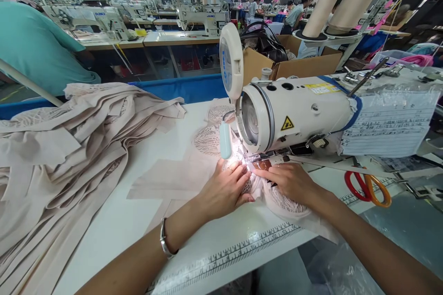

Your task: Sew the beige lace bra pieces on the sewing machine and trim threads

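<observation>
A pale beige lace garment point(212, 140) lies on the white sewing table under the head of a sewing machine point(294, 110). Left of the needle area, my left hand point(226, 189) rests on the cloth, fingers bent forward and thumb held apart. My right hand point(289, 179) is on the other side, its index finger reaching toward the needle and its other fingers curled on the lace. A small lamp point(225, 140) lights the fabric at the fingertips. Glare and the machine head hide the needle.
A heap of beige garment pieces point(100, 133) covers the table's left side. Scissors point(368, 186) with red and orange handles lie at right. A printed ruler point(242, 253) runs along the front edge. Behind stand a cardboard box point(308, 63), thread cones point(320, 14) and a person in teal point(38, 50).
</observation>
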Demonstrator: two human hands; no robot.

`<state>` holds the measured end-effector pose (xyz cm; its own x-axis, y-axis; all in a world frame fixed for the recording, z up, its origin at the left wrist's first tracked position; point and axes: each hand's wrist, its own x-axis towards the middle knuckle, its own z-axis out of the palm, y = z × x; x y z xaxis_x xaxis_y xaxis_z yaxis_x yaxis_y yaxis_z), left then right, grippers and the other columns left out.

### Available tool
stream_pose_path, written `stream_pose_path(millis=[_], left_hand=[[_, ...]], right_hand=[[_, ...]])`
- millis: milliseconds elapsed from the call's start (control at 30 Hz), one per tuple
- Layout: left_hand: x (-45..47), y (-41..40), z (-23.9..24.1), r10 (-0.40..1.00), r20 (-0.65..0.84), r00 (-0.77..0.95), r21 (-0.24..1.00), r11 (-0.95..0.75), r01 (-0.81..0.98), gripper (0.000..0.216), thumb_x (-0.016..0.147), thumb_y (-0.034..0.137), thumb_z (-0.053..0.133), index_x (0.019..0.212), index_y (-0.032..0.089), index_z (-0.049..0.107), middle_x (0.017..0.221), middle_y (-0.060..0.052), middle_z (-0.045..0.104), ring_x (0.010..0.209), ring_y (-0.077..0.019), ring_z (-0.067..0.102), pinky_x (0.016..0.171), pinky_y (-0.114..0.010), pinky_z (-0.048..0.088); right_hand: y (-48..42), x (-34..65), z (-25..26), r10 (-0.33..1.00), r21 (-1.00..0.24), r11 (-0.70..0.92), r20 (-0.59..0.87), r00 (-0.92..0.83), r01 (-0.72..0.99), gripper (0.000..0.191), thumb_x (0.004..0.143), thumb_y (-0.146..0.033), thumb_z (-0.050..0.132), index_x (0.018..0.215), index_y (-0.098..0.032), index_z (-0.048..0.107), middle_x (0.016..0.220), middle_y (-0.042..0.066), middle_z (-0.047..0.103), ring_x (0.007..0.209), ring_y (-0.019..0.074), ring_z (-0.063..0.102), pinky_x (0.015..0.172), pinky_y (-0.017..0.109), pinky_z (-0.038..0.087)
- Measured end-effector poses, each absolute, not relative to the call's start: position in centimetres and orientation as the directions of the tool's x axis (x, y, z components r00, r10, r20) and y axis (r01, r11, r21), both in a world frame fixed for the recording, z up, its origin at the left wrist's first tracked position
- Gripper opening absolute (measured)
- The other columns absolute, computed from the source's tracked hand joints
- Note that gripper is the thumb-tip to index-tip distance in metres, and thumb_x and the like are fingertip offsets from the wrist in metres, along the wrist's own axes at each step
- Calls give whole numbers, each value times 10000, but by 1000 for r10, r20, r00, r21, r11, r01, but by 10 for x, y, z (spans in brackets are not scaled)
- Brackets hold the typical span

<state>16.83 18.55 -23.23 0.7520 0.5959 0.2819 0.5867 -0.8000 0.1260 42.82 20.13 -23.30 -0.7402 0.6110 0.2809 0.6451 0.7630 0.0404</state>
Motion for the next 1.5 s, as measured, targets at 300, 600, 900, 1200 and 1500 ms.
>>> stream_pose_path(millis=[300, 600, 900, 1200, 1500], left_hand=[[167, 186, -233, 614, 269, 742, 116, -786, 607, 672, 1069, 590, 158, 1365, 85, 487, 1306, -198, 581, 1273, -353, 476, 1047, -633, 231], [169, 187, -236, 614, 264, 744, 87, -783, 616, 478, 1093, 469, 319, 1274, 85, 538, 1294, -189, 585, 1306, -350, 443, 1040, -611, 259], [167, 190, -228, 648, 238, 723, 49, -752, 658, 551, 1028, 585, 472, 1292, 103, 523, 1329, -184, 563, 1369, -366, 378, 1125, -644, 141], [174, 185, -237, 711, 303, 634, 103, -686, 720, 320, 1027, 368, 553, 1246, 136, 575, 1347, -148, 558, 1256, -356, 483, 1133, -646, 194], [122, 282, -207, 880, 71, -469, 928, 115, 356, 336, 714, 49, 736, 1019, 128, 618, 1321, -208, 529, 1450, -421, 189, 1179, -583, 178]], right_hand=[[209, 416, -224, 716, -48, 695, 136, -685, 717, 601, 793, 6, 453, 1271, -289, 667, 796, -6, 702, 729, 147, 611, 569, 244, 327], [213, 423, -235, 641, -76, 756, 284, -713, 650, 558, 720, 8, 474, 1150, -262, 706, 854, -3, 697, 803, 152, 615, 627, 244, 368], [225, 419, -237, 621, -82, 771, 316, -717, 631, 583, 735, 40, 462, 1141, -277, 734, 791, -5, 666, 738, 158, 581, 676, 270, 385], [231, 422, -243, 689, -104, 717, 260, -677, 690, 452, 827, -52, 532, 1161, -289, 722, 914, 10, 707, 842, 190, 636, 737, 287, 453], [185, 437, -226, 633, -53, 639, 602, -486, 767, 201, 938, -144, 473, 913, -164, 671, 909, 71, 618, 671, 146, 587, 556, 247, 421]])
